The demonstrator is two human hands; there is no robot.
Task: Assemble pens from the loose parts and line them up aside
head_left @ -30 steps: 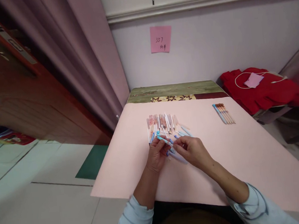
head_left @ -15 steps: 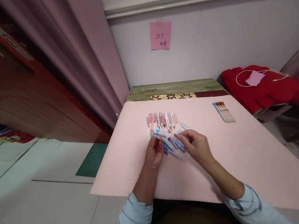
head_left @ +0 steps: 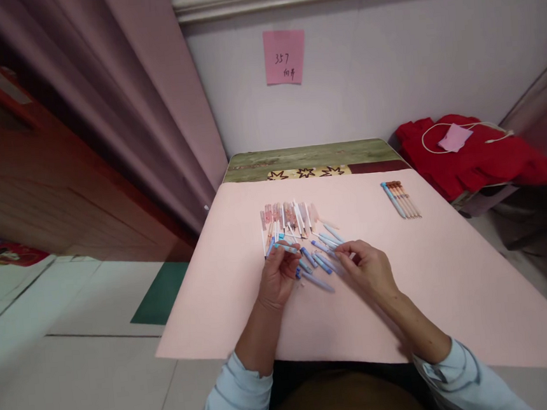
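Observation:
A light-blue pen part point(head_left: 287, 248) is held between the thumb and fingers of my left hand point(head_left: 277, 275), above the middle of the table. My right hand point(head_left: 368, 267) is closed in a pinch to the right of it. Whatever lies between those fingertips is too blurred to make out. Close to the right fingertips is a blue pen barrel point(head_left: 322, 247). Loose blue pen parts point(head_left: 309, 257) lie between and beneath the hands. A translucent bluish barrel point(head_left: 317, 282) lies nearer me. Past the hands are white refills point(head_left: 298, 219) and a row of pinkish clear barrels point(head_left: 276, 211).
Several pens point(head_left: 400, 200), one blue and others brownish, lie side by side at the right on the pink-covered table point(head_left: 453, 291). Red cloth point(head_left: 480, 161) with a white cable sits beyond the right edge. A pink note point(head_left: 284, 57) is on the wall.
My right hand has moved a little to the right, away from the left, uncovering more of the blue barrel. The left hand still holds the light-blue part. The view has shifted slightly.

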